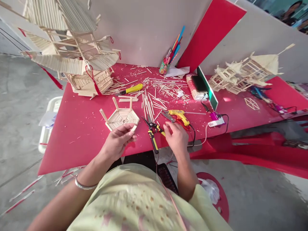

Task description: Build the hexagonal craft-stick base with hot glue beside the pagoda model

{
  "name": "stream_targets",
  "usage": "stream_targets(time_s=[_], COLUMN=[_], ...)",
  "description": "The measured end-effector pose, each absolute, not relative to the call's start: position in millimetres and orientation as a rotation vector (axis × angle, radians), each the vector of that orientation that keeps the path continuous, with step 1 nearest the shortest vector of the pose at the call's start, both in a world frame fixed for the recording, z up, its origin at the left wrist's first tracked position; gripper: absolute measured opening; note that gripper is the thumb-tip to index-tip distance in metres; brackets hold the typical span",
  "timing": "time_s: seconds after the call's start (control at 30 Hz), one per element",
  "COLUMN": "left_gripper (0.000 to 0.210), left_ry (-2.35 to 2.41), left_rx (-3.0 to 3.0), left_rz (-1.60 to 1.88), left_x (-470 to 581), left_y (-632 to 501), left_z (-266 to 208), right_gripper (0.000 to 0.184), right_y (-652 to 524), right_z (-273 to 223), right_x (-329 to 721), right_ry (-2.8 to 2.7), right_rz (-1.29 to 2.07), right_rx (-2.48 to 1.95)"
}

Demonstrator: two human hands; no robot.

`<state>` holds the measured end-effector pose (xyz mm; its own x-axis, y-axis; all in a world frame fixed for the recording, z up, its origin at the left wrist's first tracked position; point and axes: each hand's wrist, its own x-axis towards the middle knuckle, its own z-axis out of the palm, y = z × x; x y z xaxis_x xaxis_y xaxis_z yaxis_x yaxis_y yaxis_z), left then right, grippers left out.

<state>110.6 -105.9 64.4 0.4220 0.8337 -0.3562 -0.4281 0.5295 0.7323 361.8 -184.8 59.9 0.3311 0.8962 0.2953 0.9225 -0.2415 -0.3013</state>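
My left hand (120,138) is closed, pinching a short pale wooden stick (134,128) between thumb and fingers. Just beyond it, at the front of the red table, lies a hexagonal stick panel (124,116) with concentric rows and a few short posts standing on its rim. My right hand (176,136) hovers near the table edge, its fingers loosely bent and apart, with nothing visible in them. Beside it lie black-and-yellow cutting pliers (152,133), blades pointing away. A yellow glue gun (179,116) rests just past my right hand, partly over a red-handled tool.
Loose sticks (149,107) and scraps litter the table (79,128). A yellow utility knife (131,89) lies behind the panel. A tall stick pagoda (79,64) stands at left, a smaller stick model (243,73) at right. Cords run from a power adapter (216,122) near the edge.
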Motion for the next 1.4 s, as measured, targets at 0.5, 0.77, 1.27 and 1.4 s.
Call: stream_targets(time_s=[0.5,0.77,1.27,1.4], left_gripper=[0.040,0.040,0.039,0.040], left_ry=[0.708,0.745,0.746,0.760], left_rx=[0.731,0.750,0.743,0.734], left_rz=[0.784,0.829,0.812,0.822], left_x=[127.2,124.2,141.7,140.5], left_y=[-96.9,-90.5,-95.8,-98.4], left_z=[70.5,69.7,61.7,62.0], right_gripper=[0.025,0.024,0.052,0.051], right_y=[-139.2,-134.0,-182.0,-171.9], right_z=[87.3,88.1,54.7,58.6], right_x=[346.3,313.1,418.9,426.3], right_ry=[-1.766,-1.874,-1.682,-1.808], right_rz=[0.438,0.570,-0.045,-0.039], right_rx=[-1.687,-1.555,-2.759,-2.758])
